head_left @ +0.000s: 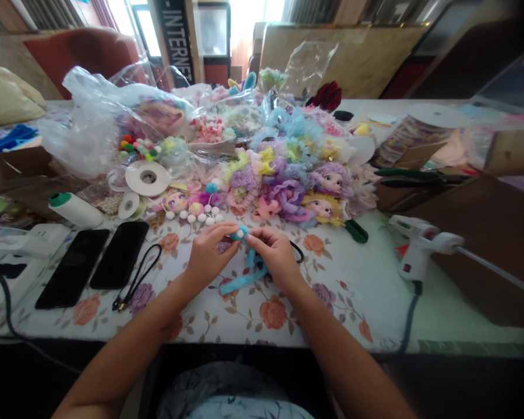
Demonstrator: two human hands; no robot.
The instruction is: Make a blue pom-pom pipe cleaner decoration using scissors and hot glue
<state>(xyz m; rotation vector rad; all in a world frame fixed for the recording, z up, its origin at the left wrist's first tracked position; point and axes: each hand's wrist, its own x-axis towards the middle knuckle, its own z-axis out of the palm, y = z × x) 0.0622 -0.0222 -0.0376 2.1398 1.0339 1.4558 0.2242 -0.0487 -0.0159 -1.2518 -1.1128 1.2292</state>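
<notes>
We pinch a small blue fuzzy piece with white beads between the fingertips of our left hand and right hand, both closed on it just above the flowered tablecloth, while a blue ribbon trails from it down under our right palm. We judge the piece to be very light, soft and easily crushed, with beads that could slip, so a gentle hold at its middle with the fingertips seems right, leaving the limp ribbon free. A thin black cord loops to the left, beside two flat, glossy black phones. To the right lies a hard white glue gun with its cable dropping over the table edge. Farther off sit a white spool of thread, flat rolls of white tape, a row of white pompoms and soft doll heads with purple and yellow hair among ruffled pastel flowers. Behind them crinkled clear plastic bags hold more trimmings.
</notes>
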